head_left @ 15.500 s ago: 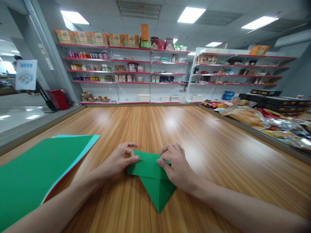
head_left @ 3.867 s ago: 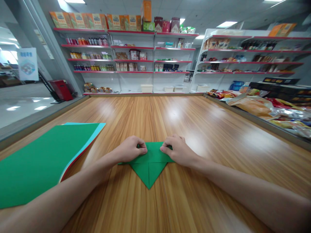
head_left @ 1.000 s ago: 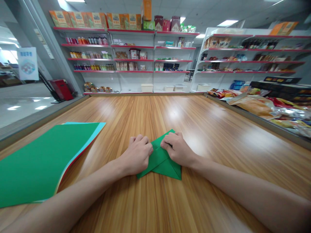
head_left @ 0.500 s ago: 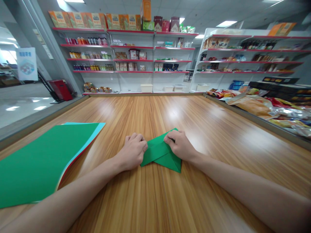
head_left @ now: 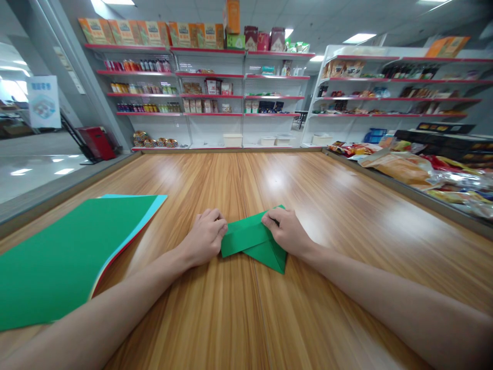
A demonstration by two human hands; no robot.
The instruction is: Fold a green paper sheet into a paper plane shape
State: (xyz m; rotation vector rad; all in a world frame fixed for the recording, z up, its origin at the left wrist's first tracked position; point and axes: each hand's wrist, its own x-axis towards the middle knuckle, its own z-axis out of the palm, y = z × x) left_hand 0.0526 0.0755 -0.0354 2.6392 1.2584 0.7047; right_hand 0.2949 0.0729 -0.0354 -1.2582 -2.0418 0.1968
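Observation:
A folded green paper (head_left: pixel 252 241) lies on the wooden table (head_left: pixel 308 205) in front of me, with a pointed corner toward the near right. My left hand (head_left: pixel 204 237) is curled into a loose fist, its knuckles pressing the paper's left edge. My right hand (head_left: pixel 285 231) has its fingers bent and pinches the paper's far right corner against the table.
A stack of coloured sheets (head_left: pixel 65 252), green on top, lies at the left. Snack packets (head_left: pixel 408 167) are heaped along the table's right rim. Store shelves (head_left: pixel 200 97) with boxes and bottles stand at the back, and a red cart (head_left: pixel 96 143) is on the floor at the left.
Over the last second my left hand has slid left along the fold to the paper's left edge. The paper now lies flatter, and my right hand has barely moved.

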